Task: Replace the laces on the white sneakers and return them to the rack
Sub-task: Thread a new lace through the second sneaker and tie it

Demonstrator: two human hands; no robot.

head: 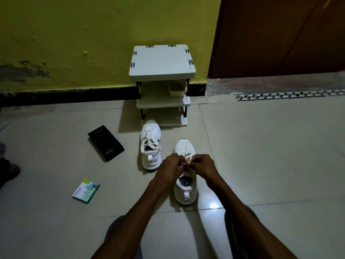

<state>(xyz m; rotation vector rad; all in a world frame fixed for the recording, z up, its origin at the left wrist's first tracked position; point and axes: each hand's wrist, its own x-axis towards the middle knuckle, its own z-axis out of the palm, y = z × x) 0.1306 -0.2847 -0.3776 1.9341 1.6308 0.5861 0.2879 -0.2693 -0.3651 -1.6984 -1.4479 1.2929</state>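
– At 6 o'clock, closest in: near sneaker (185, 191) on the floor (261, 146), heel toward the wearer, eyelets up for access. Left hand (170, 166) and right hand (202, 165) meet over its tongue, fingers (179, 162) of both pinching the lace (187, 156). Reads as tightening or tying.
– Other shoe?
– Far sneaker (150, 146) at 11, laced, loose bow, just in front of the rack (162, 62) at 12. Likely staged for return. Black box (105, 143) at 10, green packet (86, 191) at 9, well apart.

Left hand (170, 166) and right hand (203, 165) hide the pinched lace's (187, 153) ends; a dark shape (7, 170) is cropped left.
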